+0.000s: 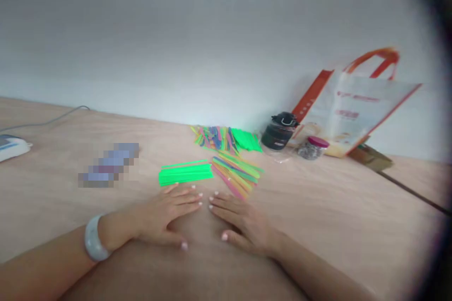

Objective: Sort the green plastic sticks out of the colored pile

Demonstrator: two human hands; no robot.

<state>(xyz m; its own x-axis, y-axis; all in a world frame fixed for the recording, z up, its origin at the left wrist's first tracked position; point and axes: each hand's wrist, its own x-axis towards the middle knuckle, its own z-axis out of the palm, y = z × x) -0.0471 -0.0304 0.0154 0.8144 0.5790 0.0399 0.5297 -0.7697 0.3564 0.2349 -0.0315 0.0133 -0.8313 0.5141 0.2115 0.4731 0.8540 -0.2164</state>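
My left hand [171,211] lies flat on the wooden table [148,273], fingers stretched out and holding nothing. Its fingertips are close to a row of bright green sticks [185,174]; whether they touch is unclear. A pale bangle [96,238] circles that wrist. My right hand [245,225] also rests flat, fingers extended, with nothing in it. Just beyond its fingers lies a loose fan of multicoloured sticks [236,172]. Farther back, near the wall, are a pile of mixed coloured sticks [215,138] and a second group of green sticks [246,139].
A black bottle [277,134], a jar with a magenta lid [312,149] and a white-and-orange bag [356,108] stand at the back right. On the left are a blurred-out flat object [110,165], a white device [13,147] and a grey cable [52,121].
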